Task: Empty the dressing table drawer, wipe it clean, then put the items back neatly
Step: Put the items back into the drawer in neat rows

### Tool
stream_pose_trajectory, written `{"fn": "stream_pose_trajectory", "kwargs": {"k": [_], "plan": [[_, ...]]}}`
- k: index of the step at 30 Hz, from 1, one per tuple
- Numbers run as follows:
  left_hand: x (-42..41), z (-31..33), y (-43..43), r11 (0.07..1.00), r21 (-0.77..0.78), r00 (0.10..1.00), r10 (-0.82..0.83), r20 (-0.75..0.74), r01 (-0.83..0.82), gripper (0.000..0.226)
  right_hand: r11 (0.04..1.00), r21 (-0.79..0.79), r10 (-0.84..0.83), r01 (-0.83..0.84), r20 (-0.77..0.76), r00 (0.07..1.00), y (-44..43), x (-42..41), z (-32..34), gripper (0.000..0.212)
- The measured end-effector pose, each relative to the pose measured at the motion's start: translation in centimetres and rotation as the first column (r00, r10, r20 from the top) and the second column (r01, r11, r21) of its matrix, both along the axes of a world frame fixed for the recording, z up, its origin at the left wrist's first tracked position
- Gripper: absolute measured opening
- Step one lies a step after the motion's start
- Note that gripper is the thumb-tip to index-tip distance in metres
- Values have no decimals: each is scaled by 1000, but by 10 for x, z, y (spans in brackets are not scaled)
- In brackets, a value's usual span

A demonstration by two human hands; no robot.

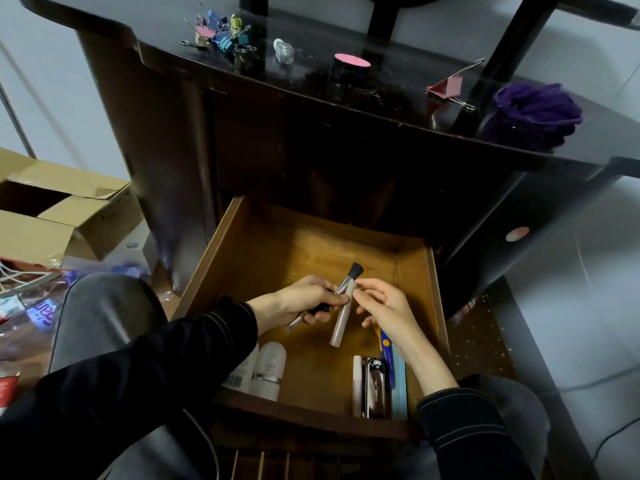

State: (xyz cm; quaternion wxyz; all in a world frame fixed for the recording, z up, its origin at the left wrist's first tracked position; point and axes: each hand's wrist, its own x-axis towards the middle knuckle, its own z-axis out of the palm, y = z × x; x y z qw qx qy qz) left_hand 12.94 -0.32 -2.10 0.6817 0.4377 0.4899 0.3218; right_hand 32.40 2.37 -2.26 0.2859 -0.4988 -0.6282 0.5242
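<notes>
The wooden drawer (242,258) of the dark dressing table (398,109) stands pulled out below me. My left hand (308,301) grips a makeup brush (353,273) with a black head and silver ferrule, together with a pale slim tube (341,323) that hangs down from its fingers. My right hand (384,306) hovers just right of the brush, fingers loosely curled, fingertips near the tube's top; whether it touches is unclear. At the drawer's front left stand white bottles (268,370). At the front right lie a white stick, a dark clip case (375,386) and a blue strip.
On the table top lie coloured binder clips (221,32), a small clear bottle (284,50), a black jar with a pink lid (351,64), a pink binder clip (448,86) and a purple cloth bundle (535,112). Cardboard boxes (62,216) and plastic packaging sit at the left.
</notes>
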Motion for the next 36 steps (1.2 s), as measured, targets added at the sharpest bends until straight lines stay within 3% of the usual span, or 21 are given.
{"fn": "stream_pose_trajectory", "kwargs": {"k": [6, 10, 13, 19, 23, 32, 36], "plan": [[2, -4, -2, 999, -8, 999, -41, -34, 40, 11, 1000, 20, 5, -5, -15, 1000, -1, 1, 0, 13], [1, -11, 2, 991, -28, 978, 123, -166, -130, 18, 994, 4, -108, 108, 4, 994, 1, 6, -5, 12], [-5, -18, 6, 969, -48, 948, 227, -222, -243, 16, 992, -33, -113, 119, 132, 985, 3, 7, -12, 8], [-2, -22, 8, 969, -69, 945, 215, -246, -238, 14, 997, -55, 66, -47, 417, 907, 9, -2, -32, 4], [-1, -22, 8, 968, -74, 943, 213, -256, -239, 12, 986, -2, 127, -165, 650, 749, 10, -1, -42, 15], [-2, -20, 8, 965, -86, 942, 221, -252, -249, 16, 908, -146, 373, -394, 712, 595, 6, 3, -40, 14], [-2, -20, 7, 964, -93, 944, 221, -245, -250, 23, 884, -201, 437, -421, 674, 595, 5, 5, -41, 12]]}}
